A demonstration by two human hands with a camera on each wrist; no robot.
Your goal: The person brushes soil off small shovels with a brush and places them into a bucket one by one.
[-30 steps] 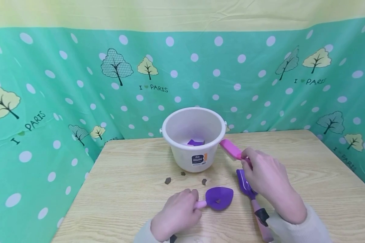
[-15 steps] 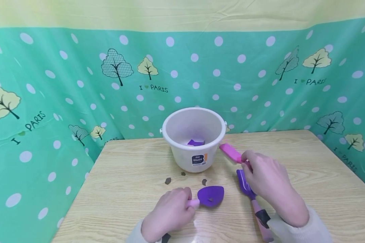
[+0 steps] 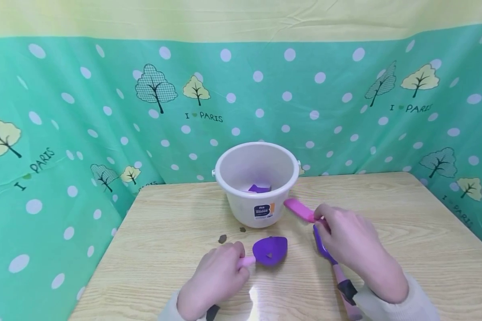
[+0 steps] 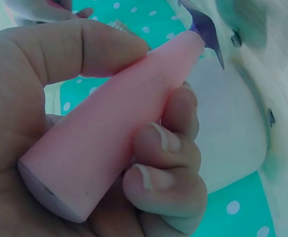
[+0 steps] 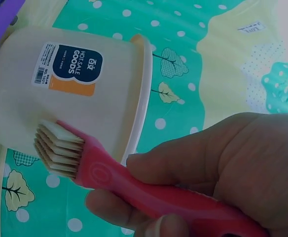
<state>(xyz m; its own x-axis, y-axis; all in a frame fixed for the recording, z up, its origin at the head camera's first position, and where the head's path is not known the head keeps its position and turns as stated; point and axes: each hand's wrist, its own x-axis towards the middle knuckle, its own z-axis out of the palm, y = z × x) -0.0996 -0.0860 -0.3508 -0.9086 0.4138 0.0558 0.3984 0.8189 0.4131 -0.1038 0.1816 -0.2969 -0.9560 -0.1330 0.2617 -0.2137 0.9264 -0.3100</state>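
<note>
While the bucket (image 3: pixel 237 200) stands upright near the back of the table (image 3: pixel 164 223), the head view shows both hands in front of it. The left hand (image 3: pixel 217 276) is closed round the pink handle of the scoop (image 3: pixel 271 250), whose purple blade, with a small brown crumb (image 3: pixel 269 255) in it, is before the bucket. Two bits (image 3: pixel 222 239) lie on the table left of the blade. The right hand (image 3: pixel 355 245) grips the brush (image 3: pixel 299 209), its head just beside the bucket's right side; whether they touch I cannot tell. Under that hand lies the spade (image 3: pixel 322 245), and a purple piece (image 3: pixel 259 189) rests inside the bucket. A dotted green curtain (image 3: pixel 241 111) hangs behind.

In the left wrist view, thumb and fingers are clamped on the scoop's handle. A third bit (image 4: pixel 236 38) lies near the blade.

In the right wrist view, thumb and fingers pinch the brush's handle from opposite sides, its pale bristles in front of the bucket's wall, near the label (image 5: pixel 67 69).
</note>
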